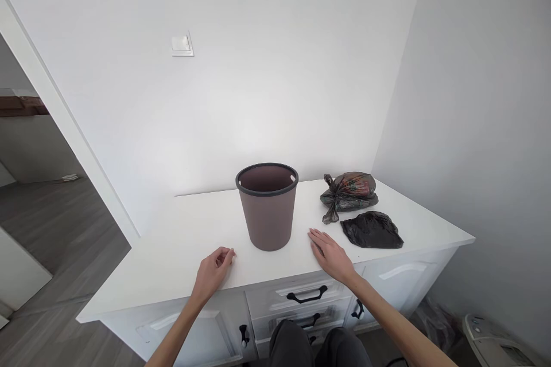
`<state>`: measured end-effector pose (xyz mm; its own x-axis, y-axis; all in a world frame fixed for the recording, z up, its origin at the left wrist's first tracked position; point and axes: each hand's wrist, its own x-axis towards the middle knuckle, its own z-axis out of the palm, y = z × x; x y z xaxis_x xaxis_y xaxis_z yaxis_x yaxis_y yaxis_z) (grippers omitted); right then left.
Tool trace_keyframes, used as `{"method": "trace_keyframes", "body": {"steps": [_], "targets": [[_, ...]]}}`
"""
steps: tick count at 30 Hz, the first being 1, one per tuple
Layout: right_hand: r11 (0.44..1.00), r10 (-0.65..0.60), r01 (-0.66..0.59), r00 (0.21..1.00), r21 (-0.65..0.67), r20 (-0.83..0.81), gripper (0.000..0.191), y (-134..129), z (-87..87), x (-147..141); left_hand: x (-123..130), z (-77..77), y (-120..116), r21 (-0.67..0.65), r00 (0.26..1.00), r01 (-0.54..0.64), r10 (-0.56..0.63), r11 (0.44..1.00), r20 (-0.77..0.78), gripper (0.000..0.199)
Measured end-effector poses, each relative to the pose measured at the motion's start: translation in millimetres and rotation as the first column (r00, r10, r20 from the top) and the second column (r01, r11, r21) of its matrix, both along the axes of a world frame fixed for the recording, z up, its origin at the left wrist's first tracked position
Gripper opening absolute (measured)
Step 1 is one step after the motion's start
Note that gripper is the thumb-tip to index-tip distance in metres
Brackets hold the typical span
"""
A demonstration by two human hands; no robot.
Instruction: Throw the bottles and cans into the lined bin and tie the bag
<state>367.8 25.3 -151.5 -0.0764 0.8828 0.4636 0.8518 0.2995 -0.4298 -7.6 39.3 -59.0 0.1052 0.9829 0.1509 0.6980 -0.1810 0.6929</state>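
Note:
A brown bin (269, 221) with a dark rim stands upright on the white countertop (189, 229), its opening facing up. To its left, near the front edge, my left hand (214, 268) rests on the counter with fingers curled together; whether anything is between them is too small to tell. My right hand (329, 253) lies flat on the counter, right of the bin, fingers stretched out and holding nothing. Beyond it lies a flattened black plastic bag (372, 230). Behind that is a knotted dark translucent bag (355, 190) with reddish contents.
White walls rise behind and to the right, with a light switch (182, 45) on the back one. Black handles (307, 295) stick out from the cabinet front below. A pale appliance (495, 341) stands low at the right. A doorway opens at the left.

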Motion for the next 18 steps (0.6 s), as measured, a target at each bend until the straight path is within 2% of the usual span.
{"method": "trace_keyframes", "body": {"steps": [6,9,11,14,16,18], "targets": [[1.000,-0.003,0.003,1.000,0.019,0.006,0.047,-3.7,0.4,-2.8,1.1,0.0,1.8,-0.013,1.000,-0.030,0.030,0.999,0.003,0.051],[0.995,-0.011,0.009,1.000,0.097,0.020,0.043,-17.1,2.5,4.6,1.3,-0.5,3.4,-0.018,0.999,-0.038,0.038,0.999,0.002,0.052],[0.975,-0.094,0.085,0.995,0.205,0.038,0.039,-28.4,4.2,16.8,1.6,-0.6,4.5,-0.015,0.999,-0.038,0.038,0.999,0.000,0.052],[0.907,-0.314,0.288,0.948,0.308,0.040,0.040,-39.2,4.4,44.2,2.7,-0.6,5.7,0.001,0.999,-0.034,0.034,0.999,-0.003,0.051],[0.871,-0.436,0.408,0.899,0.275,0.047,0.051,-39.0,0.5,63.5,3.5,-0.2,5.9,0.006,0.999,-0.039,0.039,0.999,0.002,0.050],[0.850,-0.518,0.502,0.852,0.162,0.077,0.060,-34.3,-7.3,79.0,4.0,0.5,5.7,0.007,0.998,-0.056,0.056,0.998,0.013,0.051]]}}
